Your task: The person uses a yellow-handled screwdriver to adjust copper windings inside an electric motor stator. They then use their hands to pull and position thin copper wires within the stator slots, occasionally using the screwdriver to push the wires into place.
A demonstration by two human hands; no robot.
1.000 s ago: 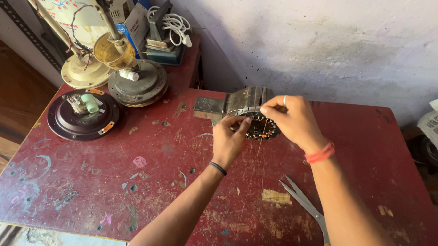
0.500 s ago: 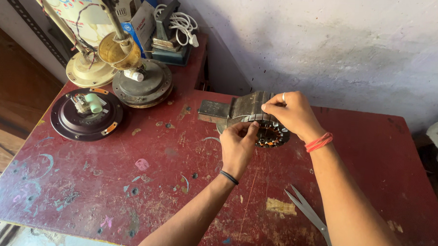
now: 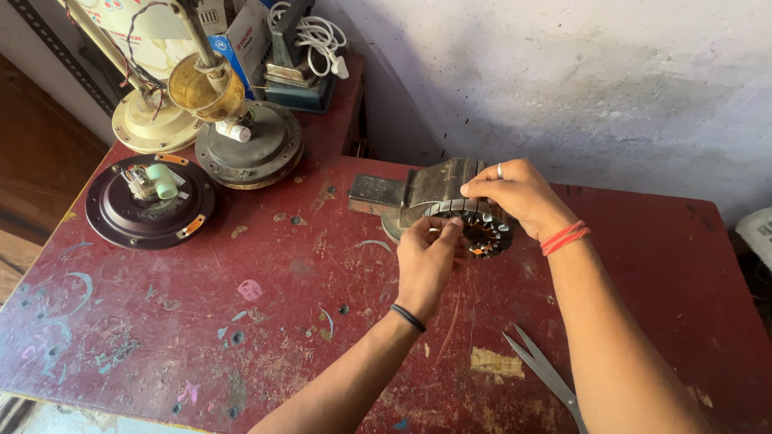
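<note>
At vise, hands (image 3: 427, 261) seemingly shifted slightly

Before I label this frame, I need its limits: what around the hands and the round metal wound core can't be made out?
Head view only:
- Round slotted metal core with copper windings: its top is hidden by the right hand.
- Left hand: its fingertips pinch at the core's edge; what they hold is too small to tell.
- Grey metal vise: partly hidden behind both hands.
- Steel scissors: handles cut off by the bottom edge.
</note>
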